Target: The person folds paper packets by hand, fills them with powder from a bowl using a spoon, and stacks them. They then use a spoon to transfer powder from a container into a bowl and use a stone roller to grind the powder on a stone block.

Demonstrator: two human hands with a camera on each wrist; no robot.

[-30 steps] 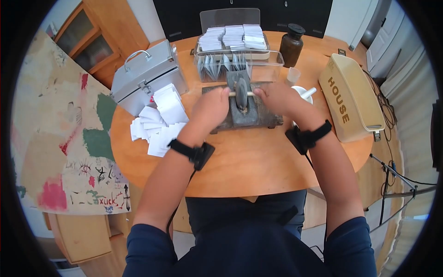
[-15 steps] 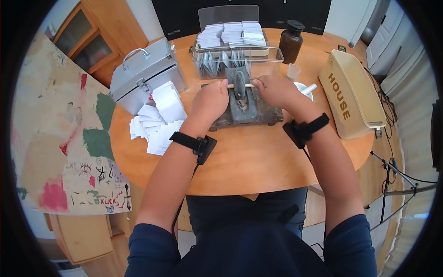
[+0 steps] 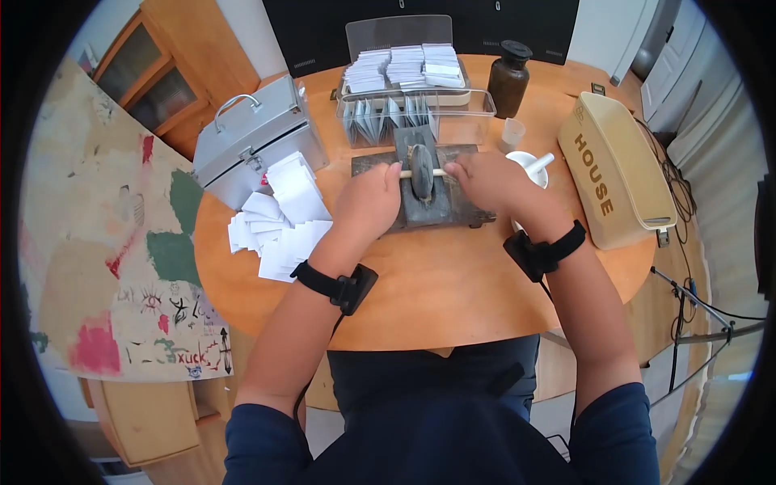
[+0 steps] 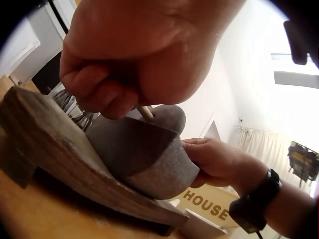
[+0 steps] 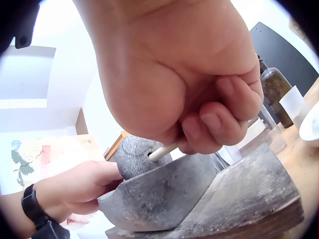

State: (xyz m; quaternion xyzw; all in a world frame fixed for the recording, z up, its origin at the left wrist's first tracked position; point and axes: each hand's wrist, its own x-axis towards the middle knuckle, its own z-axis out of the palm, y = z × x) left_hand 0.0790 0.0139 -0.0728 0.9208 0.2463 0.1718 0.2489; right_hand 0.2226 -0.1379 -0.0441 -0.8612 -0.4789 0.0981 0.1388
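Observation:
A dark stone grinding wheel point(image 3: 421, 179) stands upright in a grey boat-shaped stone trough point(image 5: 154, 199). The trough sits on a low wooden base point(image 4: 70, 144) at the middle of the table. Through the wheel's centre runs a pale rod handle point(image 5: 163, 151), sticking out on both sides. My left hand point(image 3: 370, 198) grips its left end, fingers curled round it above the trough's side. On the other end, my right hand point(image 3: 491, 182) holds on with curled fingers. In the right wrist view a short stretch of rod shows between fingers and wheel; the gripped ends are hidden.
Left stand a silver metal case point(image 3: 250, 145) and white paper packets point(image 3: 295, 190). Behind the trough are clear trays point(image 3: 469, 105) of packets. A brown bottle point(image 3: 508, 81), plastic cup point(image 3: 512, 133), white mortar point(image 3: 521, 158) with pestle point(image 3: 540, 164) and cream HOUSE bin point(image 3: 614, 170) stand right.
Both hands pushed the wheel away along the trough, then drew it back toward the body. It now sits nearer than a second ago, the rod still gripped at both ends.

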